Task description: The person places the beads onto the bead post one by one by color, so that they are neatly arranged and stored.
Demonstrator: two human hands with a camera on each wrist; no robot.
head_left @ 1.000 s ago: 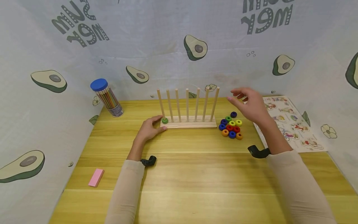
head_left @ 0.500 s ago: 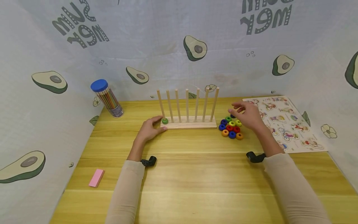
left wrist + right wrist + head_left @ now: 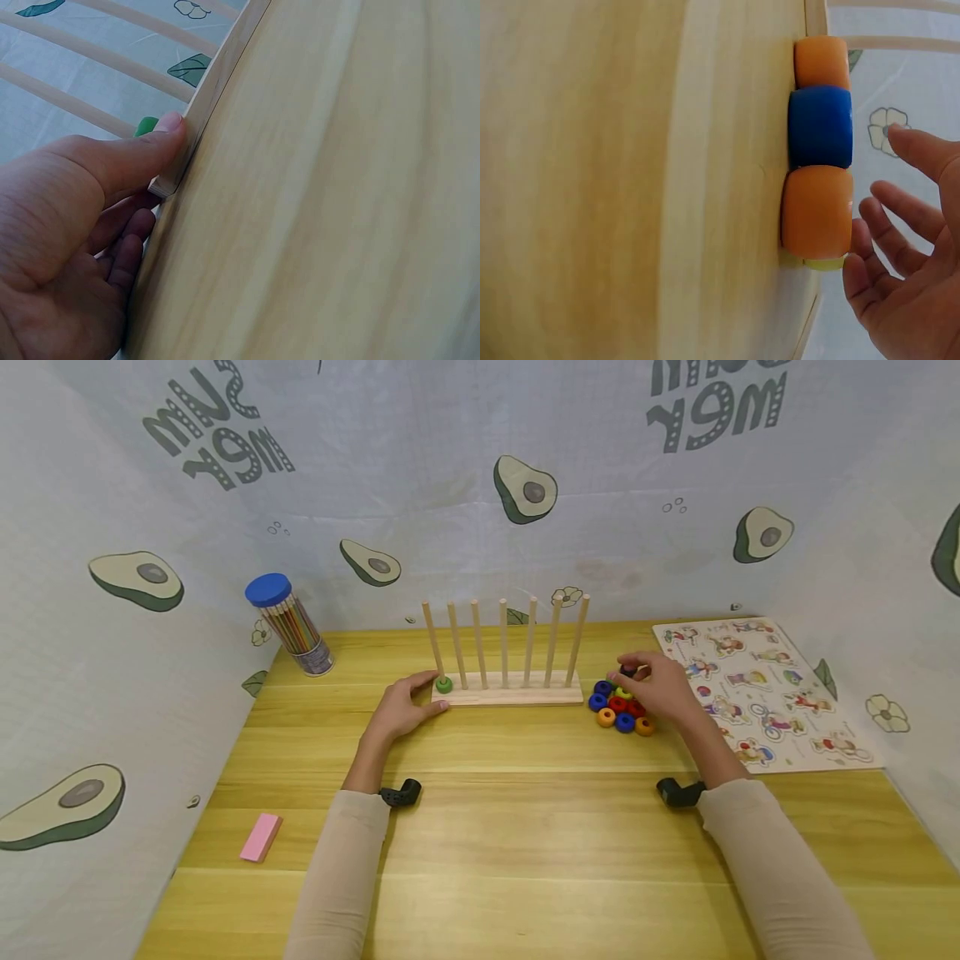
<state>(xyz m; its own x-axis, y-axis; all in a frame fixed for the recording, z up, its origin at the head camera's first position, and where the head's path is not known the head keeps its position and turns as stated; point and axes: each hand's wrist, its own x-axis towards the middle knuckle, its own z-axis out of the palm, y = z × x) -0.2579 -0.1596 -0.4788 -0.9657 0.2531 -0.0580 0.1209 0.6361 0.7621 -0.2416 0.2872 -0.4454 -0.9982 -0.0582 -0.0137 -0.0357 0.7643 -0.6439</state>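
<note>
A wooden peg rack (image 3: 506,695) with several upright pegs stands mid-table. One green bead (image 3: 444,685) sits at the foot of its leftmost peg. My left hand (image 3: 400,708) grips the left end of the base; in the left wrist view the thumb (image 3: 161,142) lies on the base's edge. At the right of the rack is a cluster of blue, red, yellow and orange beads (image 3: 625,722). My right hand (image 3: 662,685) is over the far side of this cluster, hiding part of it. The right wrist view shows its thumb and fingers apart, near an orange bead (image 3: 817,214).
A picture board (image 3: 780,693) with cut-out figures lies to the right, partly behind my right hand. A blue-lidded jar of pencils (image 3: 288,622) stands at the back left. A pink block (image 3: 261,837) lies at the front left. Behind the table hangs a printed cloth (image 3: 450,493).
My right hand has come down and slightly left onto the far side of the bead cluster, uncovering more of the picture board. The left hand has stayed on the rack's left end.
</note>
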